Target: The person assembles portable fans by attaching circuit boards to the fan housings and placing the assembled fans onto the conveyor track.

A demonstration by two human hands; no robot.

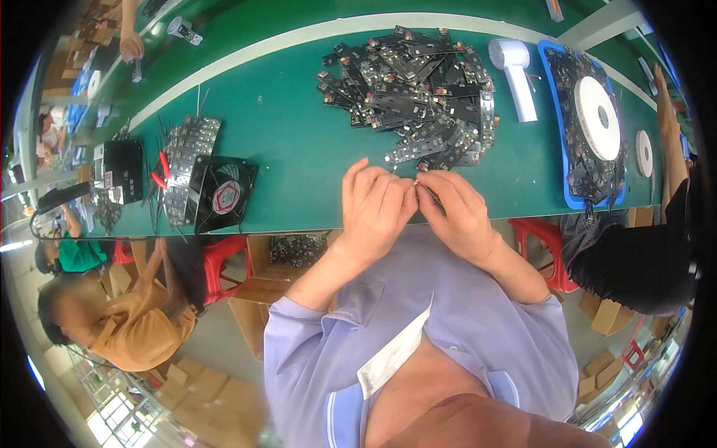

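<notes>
My left hand (376,203) and my right hand (457,211) meet at the table's front edge, fingertips almost touching. Both are closed in a pinch around something tiny, mostly hidden by the fingers and too small to name. Just beyond them lies a big heap of small black circuit boards (418,86), some with red and pale parts. The heap's nearest boards, including a grey strip (416,150), lie a short way past my fingertips.
A white handheld fan (517,78) lies right of the heap. Farther right, a blue tray (564,142) holds boards and a white reel (597,118). At left are a black square fan (224,196), board panels (196,138) and red-handled pliers (159,170). Co-workers sit on both sides.
</notes>
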